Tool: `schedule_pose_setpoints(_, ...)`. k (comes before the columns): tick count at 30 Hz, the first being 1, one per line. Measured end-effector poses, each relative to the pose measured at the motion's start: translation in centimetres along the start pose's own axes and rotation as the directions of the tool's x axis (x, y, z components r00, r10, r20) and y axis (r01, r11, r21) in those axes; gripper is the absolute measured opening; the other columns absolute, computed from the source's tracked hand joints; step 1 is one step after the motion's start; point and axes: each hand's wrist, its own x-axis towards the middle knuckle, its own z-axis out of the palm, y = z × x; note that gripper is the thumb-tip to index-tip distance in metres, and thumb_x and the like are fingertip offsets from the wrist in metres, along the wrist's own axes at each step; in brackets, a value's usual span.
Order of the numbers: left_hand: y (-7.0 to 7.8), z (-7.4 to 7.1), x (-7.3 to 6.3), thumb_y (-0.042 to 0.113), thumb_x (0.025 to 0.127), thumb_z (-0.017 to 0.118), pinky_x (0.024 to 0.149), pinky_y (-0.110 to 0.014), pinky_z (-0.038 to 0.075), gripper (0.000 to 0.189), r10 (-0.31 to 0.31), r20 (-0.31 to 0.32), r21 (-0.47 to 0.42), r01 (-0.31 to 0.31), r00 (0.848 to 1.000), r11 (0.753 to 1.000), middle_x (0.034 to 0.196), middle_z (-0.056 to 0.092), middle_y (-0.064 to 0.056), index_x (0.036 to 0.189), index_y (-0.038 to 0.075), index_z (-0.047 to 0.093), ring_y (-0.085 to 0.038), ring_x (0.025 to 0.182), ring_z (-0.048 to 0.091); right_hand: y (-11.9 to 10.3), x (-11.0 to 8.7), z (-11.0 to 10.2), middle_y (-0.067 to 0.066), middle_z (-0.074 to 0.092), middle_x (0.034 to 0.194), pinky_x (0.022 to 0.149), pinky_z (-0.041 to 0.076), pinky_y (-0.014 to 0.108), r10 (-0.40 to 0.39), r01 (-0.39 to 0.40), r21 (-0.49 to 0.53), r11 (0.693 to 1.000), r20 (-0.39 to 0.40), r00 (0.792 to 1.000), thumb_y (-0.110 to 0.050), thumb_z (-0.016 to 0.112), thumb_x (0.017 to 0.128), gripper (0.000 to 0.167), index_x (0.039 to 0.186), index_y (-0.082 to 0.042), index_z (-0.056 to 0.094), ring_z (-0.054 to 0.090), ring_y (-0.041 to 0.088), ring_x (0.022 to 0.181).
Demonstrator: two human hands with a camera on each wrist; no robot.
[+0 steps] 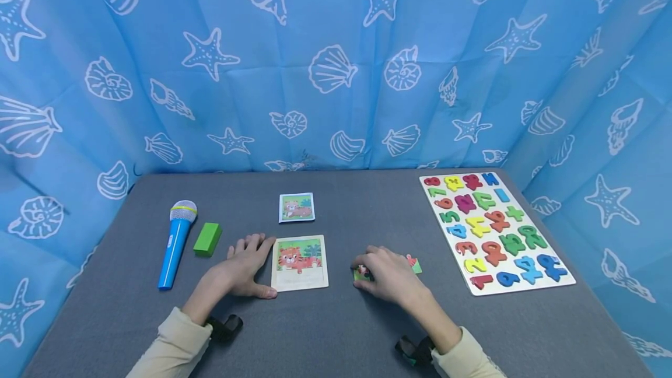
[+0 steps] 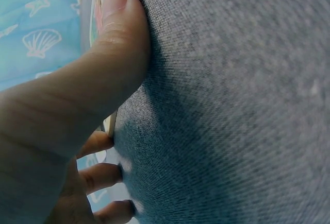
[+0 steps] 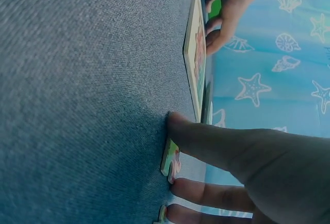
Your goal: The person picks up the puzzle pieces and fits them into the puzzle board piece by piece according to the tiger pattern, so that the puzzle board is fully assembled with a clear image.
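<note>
Green jigsaw piece [image 3: 169, 159], square tray [image 1: 301, 281]

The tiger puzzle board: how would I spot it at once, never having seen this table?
On the grey table, find the person's left hand; in the head view, the square puzzle board lies just to its right. Behind it lies a smaller picture card. Unlike that card, the board has a bare, pale area below its orange tiger.

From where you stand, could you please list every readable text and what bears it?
"PIN": blue fabric curtain with white shells
"1" to "8": white rectangular board, left column
"+": green piece on that board
Unclear: most other coloured board pieces
Too small: white mark on blue handheld microphone
</note>
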Motion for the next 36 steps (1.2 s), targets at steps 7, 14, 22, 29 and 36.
schedule_pose_setpoints(7,0.0,0.0,0.0,0.053,0.076,0.086,0.111,-0.079,0.023,0.115,-0.001,0.001,-0.002,0.001,1.000,1.000,0.161,0.024,-0.033,0.159,0.002,0.026,-0.058,0.145,0.025,0.1,0.2,0.1,0.000,0.065,0.093,0.060,0.039,0.029,-0.001,0.001,0.023,1.000,0.008,1.000,-0.025,0.082,0.086,0.024,0.108,-0.017,0.078,0.052,0.012,0.076)
schedule_pose_setpoints(14,0.0,0.0,0.1,0.054,0.076,0.087,0.111,-0.078,0.023,0.116,-0.013,0.003,0.000,0.013,1.000,1.000,0.162,0.024,-0.033,0.160,0.003,0.025,-0.058,0.145,0.025,-0.4,0.4,0.0,0.000,0.064,0.092,0.061,0.040,0.029,-0.020,0.019,0.053,0.998,0.021,1.000,-0.024,0.081,0.087,0.025,0.110,-0.015,0.078,0.050,0.012,0.076)
schedule_pose_setpoints(22,0.0,0.1,0.2,0.055,0.075,0.087,0.112,-0.077,0.024,0.116,-0.020,0.002,0.014,0.020,1.000,1.000,0.162,0.025,-0.032,0.159,0.003,0.026,-0.056,0.145,0.027,-2.1,1.2,-0.4,0.000,0.061,0.088,0.059,0.036,0.023,-0.114,0.110,0.135,0.985,0.025,0.993,-0.022,0.079,0.089,0.023,0.111,-0.012,0.078,0.046,0.010,0.072)
schedule_pose_setpoints(29,0.0,0.0,0.3,0.056,0.075,0.086,0.112,-0.077,0.024,0.116,-0.025,0.010,0.016,0.025,1.000,1.000,0.162,0.024,-0.032,0.160,0.004,0.026,-0.056,0.145,0.026,-5.2,3.0,-0.3,0.000,0.065,0.091,0.059,0.037,0.020,-0.188,0.177,0.146,0.973,0.069,0.980,-0.025,0.075,0.092,0.024,0.114,-0.014,0.077,0.048,0.007,0.073)
schedule_pose_setpoints(36,-0.2,0.0,0.2,0.055,0.076,0.086,0.112,-0.078,0.023,0.116,-0.007,0.004,0.002,0.007,1.000,1.000,0.162,0.024,-0.032,0.160,0.003,0.025,-0.057,0.145,0.026,-8.0,5.1,0.7,-0.002,0.072,0.107,0.073,0.052,0.022,-0.242,0.229,0.117,0.966,0.108,0.964,-0.029,0.075,0.093,0.027,0.116,-0.016,0.077,0.060,0.005,0.087)
